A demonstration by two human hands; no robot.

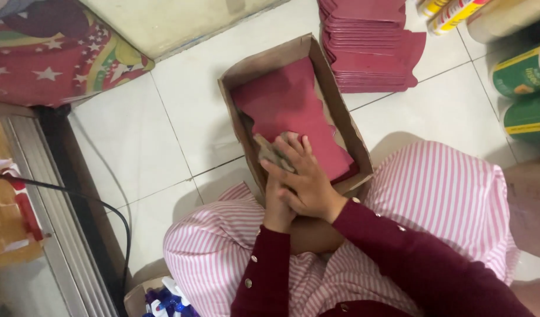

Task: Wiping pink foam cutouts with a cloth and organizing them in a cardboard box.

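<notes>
A shallow brown cardboard tray [334, 88] lies on the white tiled floor between my knees. Flat dark-red card sheets [287, 108] fill it. My right hand [305, 176] lies flat with fingers spread on the near end of the red sheets. My left hand [276, 202] sits mostly under the right one, at the tray's near left wall; its fingers are hidden. A small greyish-brown piece [268, 151] shows just past the fingertips. Whether either hand grips anything cannot be made out. Both sleeves are dark red with small buttons.
A stack of the same dark-red flat sheets [369, 47] lies beyond the tray. Green and yellow containers [525, 88] stand at the right. A black cable [114, 214] runs along the floor at left, beside a patterned red cushion [52, 53]. My pink-striped trousers [446, 194] fill the foreground.
</notes>
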